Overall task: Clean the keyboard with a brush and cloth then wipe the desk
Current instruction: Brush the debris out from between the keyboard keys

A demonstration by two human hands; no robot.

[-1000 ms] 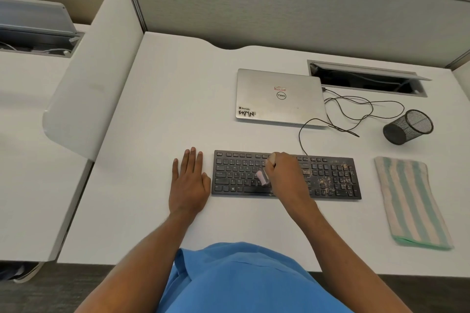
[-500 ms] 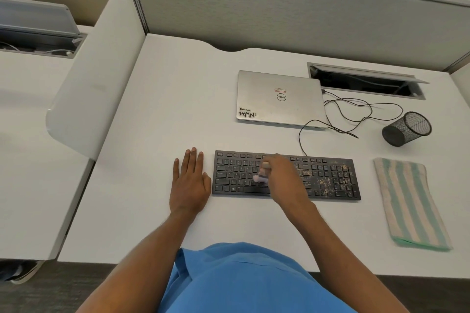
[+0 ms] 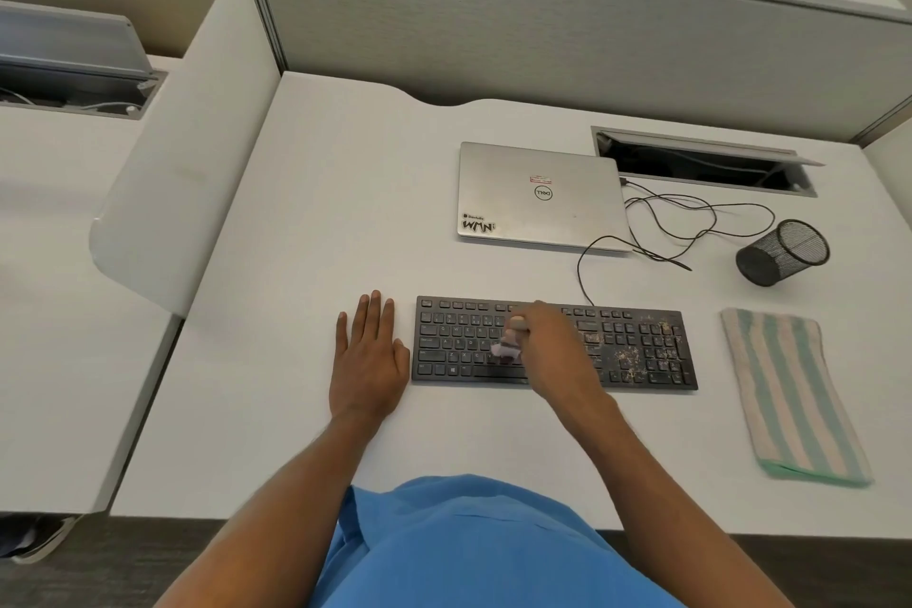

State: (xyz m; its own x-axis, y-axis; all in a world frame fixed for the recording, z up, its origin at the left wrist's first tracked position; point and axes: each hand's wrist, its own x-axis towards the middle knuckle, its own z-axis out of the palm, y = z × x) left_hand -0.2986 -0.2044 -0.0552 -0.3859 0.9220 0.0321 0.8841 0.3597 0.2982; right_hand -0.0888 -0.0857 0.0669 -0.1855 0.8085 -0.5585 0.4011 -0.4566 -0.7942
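Right hand (image 3: 557,351) grips the brush (image 3: 508,347) over the keyboard (image 3: 459,341) mid-keys, left hand (image 3: 370,355) lies flat, fingers straight, on the table (image 3: 321,212) beside it, and the crumbs (image 3: 631,355) wait rightward along its long axis.

Plain light blue top (image 3: 469,543), smooth fabric, a few soft creases. Left forearm (image 3: 296,499) and right forearm (image 3: 651,484) bare to frame edge.
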